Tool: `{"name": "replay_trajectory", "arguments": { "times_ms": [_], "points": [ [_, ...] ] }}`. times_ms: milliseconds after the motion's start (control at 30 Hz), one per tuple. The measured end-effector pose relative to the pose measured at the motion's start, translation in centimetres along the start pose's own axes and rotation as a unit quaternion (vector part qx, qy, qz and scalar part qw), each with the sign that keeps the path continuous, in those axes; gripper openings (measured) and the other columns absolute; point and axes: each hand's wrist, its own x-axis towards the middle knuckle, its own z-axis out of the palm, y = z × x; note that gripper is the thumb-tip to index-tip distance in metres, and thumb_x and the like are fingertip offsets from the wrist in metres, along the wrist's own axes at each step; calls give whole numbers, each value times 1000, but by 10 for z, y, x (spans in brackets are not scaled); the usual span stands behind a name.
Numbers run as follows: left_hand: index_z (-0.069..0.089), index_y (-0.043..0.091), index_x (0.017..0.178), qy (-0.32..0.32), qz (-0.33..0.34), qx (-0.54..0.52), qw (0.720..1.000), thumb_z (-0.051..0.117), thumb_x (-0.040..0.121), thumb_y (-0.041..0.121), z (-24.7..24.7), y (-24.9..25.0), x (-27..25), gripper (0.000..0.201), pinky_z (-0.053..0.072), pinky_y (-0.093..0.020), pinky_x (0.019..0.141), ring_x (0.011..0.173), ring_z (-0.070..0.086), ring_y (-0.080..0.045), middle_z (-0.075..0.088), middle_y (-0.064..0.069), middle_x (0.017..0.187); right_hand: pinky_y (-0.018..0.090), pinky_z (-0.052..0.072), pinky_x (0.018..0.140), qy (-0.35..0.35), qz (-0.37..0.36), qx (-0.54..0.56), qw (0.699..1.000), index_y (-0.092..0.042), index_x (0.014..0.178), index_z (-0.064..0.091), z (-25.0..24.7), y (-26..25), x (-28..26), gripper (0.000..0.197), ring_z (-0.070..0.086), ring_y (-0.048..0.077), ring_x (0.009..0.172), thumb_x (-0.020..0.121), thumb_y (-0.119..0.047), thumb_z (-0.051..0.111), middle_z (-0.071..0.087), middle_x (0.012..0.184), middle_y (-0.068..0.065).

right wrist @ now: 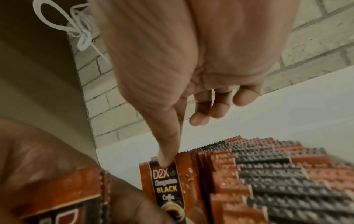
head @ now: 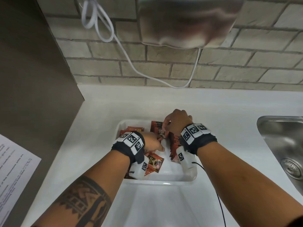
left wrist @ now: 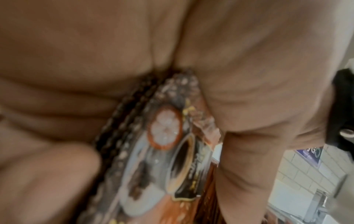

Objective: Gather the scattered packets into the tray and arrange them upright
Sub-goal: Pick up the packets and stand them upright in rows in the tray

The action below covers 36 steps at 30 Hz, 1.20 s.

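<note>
A white tray point(head: 157, 182) sits on the white counter and holds red-brown coffee packets. A row of upright packets point(head: 176, 141) point(right wrist: 268, 174) stands along its right side. My right hand point(head: 165, 126) pinches the top of a D2X Black Coffee packet point(head: 159, 131) point(right wrist: 166, 181) at the row's left end, with the thumb point(right wrist: 168, 151) on the packet's face. My left hand point(head: 154, 143) grips a small bundle of packets point(left wrist: 162, 144) in the middle of the tray. One loose packet point(head: 154, 163) lies flat near the front. More packets point(head: 131, 129) lie at the back left.
A steel sink point(head: 282, 145) is set into the counter at the right. A printed sheet point(head: 14, 169) lies at the far left beside a grey panel point(head: 32, 79). A white cable point(head: 127, 58) hangs on the brick wall behind.
</note>
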Motion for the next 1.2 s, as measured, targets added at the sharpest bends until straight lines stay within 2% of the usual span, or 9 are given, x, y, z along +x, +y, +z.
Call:
{"name": "replay_trajectory", "arguments": {
  "times_ms": [167, 333, 467, 600, 667, 767, 900, 1000, 1200],
  "points": [
    [51, 15, 144, -2, -9, -10, 1000, 60, 94, 48, -1, -1, 6, 60, 44, -23, 53, 66, 59, -21, 73, -13, 110, 37, 42, 90, -4, -10, 18, 1000, -35, 68, 72, 0, 3, 2, 21, 56, 18, 97, 82, -20, 68, 60, 79, -12],
    [53, 11, 142, -3, -1, -9, 1000, 59, 96, 47, -1, 0, 4, 59, 43, -23, 53, 73, 61, -24, 73, -17, 112, 33, 34, 82, 2, -8, 47, 999, -32, 75, 75, 1, 5, 4, 18, 56, 11, 83, 80, -17, 67, 60, 70, -16],
    [51, 10, 142, -12, 5, -11, 1000, 58, 97, 44, -1, 1, 1, 57, 42, -23, 51, 69, 60, -23, 73, -17, 111, 34, 35, 83, 12, -18, 62, 998, -33, 77, 75, -1, 7, 3, 15, 56, 11, 84, 81, -20, 67, 60, 72, -16],
    [57, 5, 133, -10, 15, -53, 998, 61, 97, 29, -8, 0, -12, 43, 47, -24, 57, 73, 60, -24, 69, -19, 105, 34, 42, 88, 33, -32, 82, 996, -36, 76, 71, -6, 11, 0, 18, 56, 13, 87, 86, -22, 64, 55, 79, -14],
    [60, 4, 123, 10, 19, -115, 993, 66, 95, 22, -15, -7, -21, 33, 54, -26, 59, 73, 64, -23, 67, -14, 99, 26, 46, 79, 53, -56, 136, 988, -34, 76, 72, -13, 16, -5, 19, 58, 10, 82, 86, -21, 62, 59, 78, -15],
    [64, 9, 116, 27, 71, -297, 952, 73, 91, 17, -21, -19, -33, 28, 62, -32, 73, 82, 71, -25, 70, -11, 98, 15, 40, 66, 29, -101, 201, 974, -28, 90, 76, -20, 21, -21, 7, 59, 1, 78, 87, -27, 69, 66, 82, -16],
    [68, 10, 111, 37, 159, -439, 884, 72, 90, 11, -19, -18, -46, 21, 59, -27, 68, 90, 70, -18, 71, -8, 102, 26, 53, 84, -44, -114, 273, 954, -24, 98, 73, -19, 19, -34, 19, 69, 10, 89, 82, -34, 79, 75, 91, -8],
    [68, 17, 111, 31, 200, -458, 866, 70, 90, 8, -16, -17, -52, 23, 59, -27, 70, 89, 70, -14, 73, -2, 98, 31, 52, 83, -26, -115, 276, 954, -22, 97, 71, -23, 19, -38, 18, 70, 15, 85, 82, -28, 80, 75, 89, -2],
    [67, 23, 115, 59, 249, -456, 853, 71, 89, 5, -12, -17, -56, 31, 58, -29, 73, 96, 70, -14, 74, 2, 101, 22, 51, 74, 29, -111, 356, 927, -19, 84, 75, -37, 21, -46, 7, 69, 10, 73, 81, -20, 82, 77, 82, 4]
  ]
}}
